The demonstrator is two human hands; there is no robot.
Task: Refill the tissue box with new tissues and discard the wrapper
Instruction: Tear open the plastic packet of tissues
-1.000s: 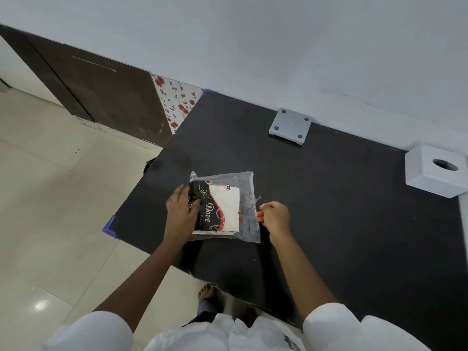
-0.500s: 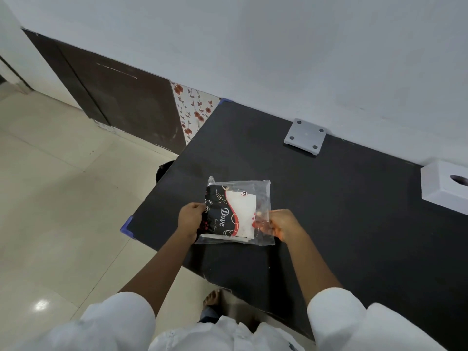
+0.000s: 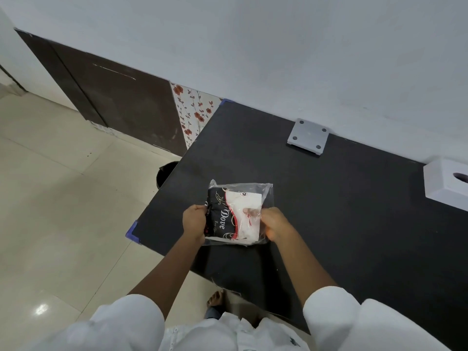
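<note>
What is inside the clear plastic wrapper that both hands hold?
Inside the clear wrapper is a folded tissue pack, black and white, printed "Dove". The left hand and right hand cover its side edges.

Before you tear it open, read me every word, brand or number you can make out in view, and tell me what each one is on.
"Dove": white script on the black part of the tissue pack, held in its clear wrapper by both hands.
Smaller script just under "Dove": too small to read.
Small round mark at the pack's upper white part: too blurred to read.
Tissue box, grey plate, table: no text visible.
</note>
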